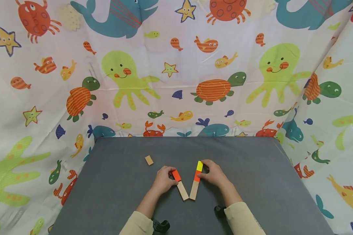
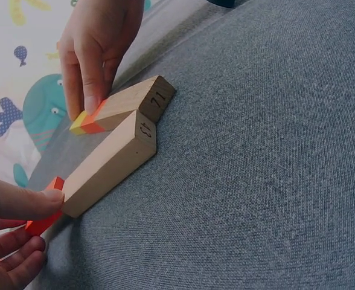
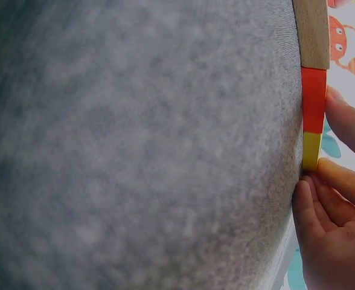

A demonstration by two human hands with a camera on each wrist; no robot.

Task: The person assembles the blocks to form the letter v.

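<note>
Two rows of small wooden blocks form a V on the grey table, near ends almost meeting. The left row has a plain wooden block [image 1: 182,191], its end marked 43 in the left wrist view, and an orange block [image 1: 176,175] beyond it. My left hand [image 1: 164,180] pinches that orange block between thumb and fingers. In the right row, a plain block [image 2: 129,103] marked 71 is followed by a second orange block [image 3: 314,99] and a yellow block [image 3: 311,151]. My right hand [image 1: 215,174] holds this row's far end, thumb at the orange block, forefinger at the yellow one's end.
A short plain wooden block [image 1: 149,160] lies alone, farther back and left of the V. Grey cloth covers the table [image 1: 111,189]. Behind and beside it hangs a curtain [image 1: 164,88] printed with sea animals.
</note>
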